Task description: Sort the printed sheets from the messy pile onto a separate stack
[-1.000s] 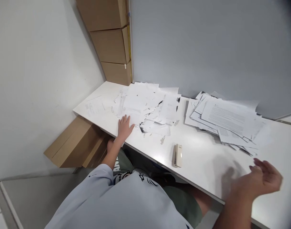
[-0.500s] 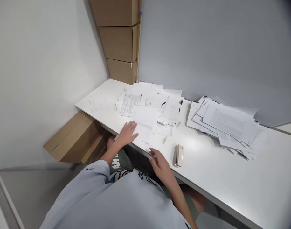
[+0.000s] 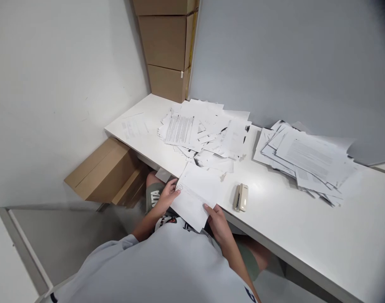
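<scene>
A white sheet of paper [image 3: 196, 194] with faint print is held between my two hands, reaching over the table's front edge toward my body. My left hand [image 3: 168, 195] pinches its left edge, thumb on top. At the opposite edge my right hand [image 3: 216, 219] grips the sheet, thumb on top and the other fingers partly hidden beneath. Just right of that hand a beige stapler [image 3: 242, 198] lies on the table. Beyond the sheet is a loose spread of printed papers [image 3: 181, 129].
A messy paper stack [image 3: 306, 158] lies on the white table [image 3: 334, 235] to the right. Cardboard boxes [image 3: 167, 82] are piled in the back left corner. An open cardboard box [image 3: 104, 172] stands below the table's left edge. Walls bound the left and back.
The sheet that lay under my left hand is now off the pile, pulled toward me over the table edge. Both hands have closed on it. The view has shifted slightly.
</scene>
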The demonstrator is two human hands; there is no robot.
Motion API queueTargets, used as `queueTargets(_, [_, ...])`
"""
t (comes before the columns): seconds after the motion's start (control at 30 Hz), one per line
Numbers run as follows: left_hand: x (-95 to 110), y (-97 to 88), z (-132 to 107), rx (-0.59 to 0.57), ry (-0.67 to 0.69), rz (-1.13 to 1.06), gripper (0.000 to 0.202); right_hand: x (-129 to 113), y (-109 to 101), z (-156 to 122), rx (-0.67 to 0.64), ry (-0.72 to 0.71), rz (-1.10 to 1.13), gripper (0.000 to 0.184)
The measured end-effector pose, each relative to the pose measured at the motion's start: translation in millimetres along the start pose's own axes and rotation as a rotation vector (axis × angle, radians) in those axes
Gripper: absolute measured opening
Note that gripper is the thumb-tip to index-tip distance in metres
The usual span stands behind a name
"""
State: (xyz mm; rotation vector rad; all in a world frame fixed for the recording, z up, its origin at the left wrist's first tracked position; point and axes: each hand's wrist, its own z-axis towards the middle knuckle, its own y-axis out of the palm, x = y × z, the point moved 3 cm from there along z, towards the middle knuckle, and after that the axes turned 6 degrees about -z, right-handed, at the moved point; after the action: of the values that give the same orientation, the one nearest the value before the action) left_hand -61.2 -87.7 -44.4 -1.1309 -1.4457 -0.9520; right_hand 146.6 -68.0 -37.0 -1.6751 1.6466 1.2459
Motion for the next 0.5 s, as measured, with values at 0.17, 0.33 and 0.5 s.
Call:
queueTargets(0.17, [57,-3.5,12,-0.172,0.222,0.270,0.046,-20,8,-2,0.037,-0.182,0.002,0.045])
queueTargets(0.33, [140,2.9,37,-0.274,0.702,0.871,0.045,-62,-17,21,0.196,-0.458,0.036,0.048])
queueTargets(0.5, [179,17.6,67,-0.204,0.979,1.163,0.052,-86,-35,40,0.259,-0.606,-0.069,0.045])
